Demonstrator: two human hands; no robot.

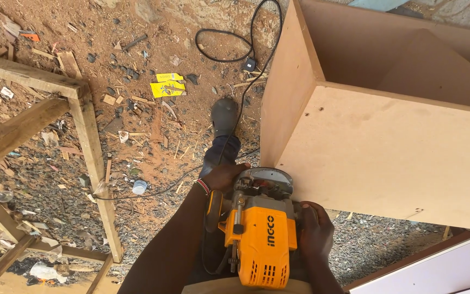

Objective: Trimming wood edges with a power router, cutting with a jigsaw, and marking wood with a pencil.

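Nearest, left hand (225, 177) and right hand (315, 228) wrapped around the side grips of an orange router (258, 234), round base set against the corner edge of a brown board cabinet (382, 147). Further down, black cord (235, 49) trailing past a grey shoe (224, 116) over littered dirt, beside a rough wooden frame (85, 120).

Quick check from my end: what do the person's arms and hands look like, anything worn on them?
Both arms are bare, with no sleeves in view, and both hands are ungloved. The left hand has a narrow beaded band at the wrist, in red, white and dark beads. The right hand shows no band, ring or watch. No markings show on either arm.
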